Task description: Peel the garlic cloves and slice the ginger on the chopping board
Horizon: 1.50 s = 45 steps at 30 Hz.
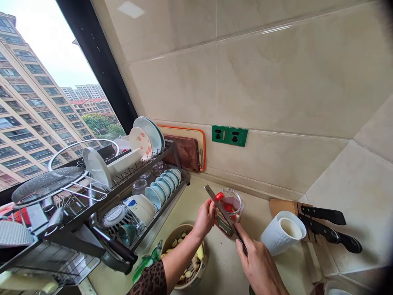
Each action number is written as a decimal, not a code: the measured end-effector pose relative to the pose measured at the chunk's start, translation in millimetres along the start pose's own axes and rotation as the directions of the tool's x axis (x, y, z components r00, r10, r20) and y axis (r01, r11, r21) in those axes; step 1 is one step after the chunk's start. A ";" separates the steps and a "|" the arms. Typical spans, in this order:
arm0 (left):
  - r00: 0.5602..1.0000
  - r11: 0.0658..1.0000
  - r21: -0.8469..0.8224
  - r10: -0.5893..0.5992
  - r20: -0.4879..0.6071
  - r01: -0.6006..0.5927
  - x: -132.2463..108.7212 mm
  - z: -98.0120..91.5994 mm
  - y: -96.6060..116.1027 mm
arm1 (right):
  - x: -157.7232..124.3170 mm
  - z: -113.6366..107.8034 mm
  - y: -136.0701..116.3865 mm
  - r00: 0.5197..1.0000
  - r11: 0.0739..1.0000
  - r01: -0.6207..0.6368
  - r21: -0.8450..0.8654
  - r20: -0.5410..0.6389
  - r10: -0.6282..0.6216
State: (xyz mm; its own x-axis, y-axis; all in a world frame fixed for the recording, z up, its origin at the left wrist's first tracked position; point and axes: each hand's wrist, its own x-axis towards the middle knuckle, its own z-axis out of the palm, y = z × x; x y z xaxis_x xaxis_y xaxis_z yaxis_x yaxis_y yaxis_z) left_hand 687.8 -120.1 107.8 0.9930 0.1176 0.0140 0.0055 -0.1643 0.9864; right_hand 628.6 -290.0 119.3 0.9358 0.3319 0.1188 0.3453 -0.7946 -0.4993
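My left hand pinches a glossy red pepper, mostly hidden by the fingers and blade. In my right hand is a knife, its dark handle in the fist and its blade slanting up and left across the pepper. Behind the blade, a clear bowl with red pieces in it stands on what looks like a small scale with a display. Below my left forearm, a round beige strainer basket contains pale pieces that look like ginger or garlic.
A two-tier dish rack with plates, bowls and glasses fills the left side. Cutting boards lean against the wall behind it. A paper towel roll and a knife block stand to the right. A green plastic bag lies beside the basket.
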 end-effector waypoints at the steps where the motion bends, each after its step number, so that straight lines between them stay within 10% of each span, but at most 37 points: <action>1: 1.000 1.000 0.019 0.011 -0.014 -0.010 -0.2 0.2 0.4 | -0.3 0.4 0.6 1.000 1.000 -0.006 0.002 0.008 0.006; 20: 0.992 0.966 0.228 0.128 -0.002 -0.124 -10.7 8.1 -4.7 | 39.2 -5.6 -10.7 0.994 0.994 -0.105 0.031 0.032 0.104; 32: 0.991 1.000 0.010 0.024 0.133 -0.026 17.1 -1.9 -4.9 | 8.4 -12.6 5.1 0.993 0.988 -0.067 0.141 -0.090 0.080; 45: 0.990 0.882 0.456 0.141 -0.008 -0.122 0.7 -0.8 24.6 | -9.5 0.6 1.3 0.996 0.995 -0.087 -0.056 -0.012 0.087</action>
State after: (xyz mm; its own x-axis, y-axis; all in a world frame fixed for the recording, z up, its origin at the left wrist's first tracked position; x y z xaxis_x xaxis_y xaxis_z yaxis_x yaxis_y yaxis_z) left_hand 688.6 -123.3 132.2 0.9827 0.1015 0.1547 -0.0623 -0.6054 0.7935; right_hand 620.1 -293.8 117.0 0.9630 0.2558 0.0850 0.2657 -0.8477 -0.4592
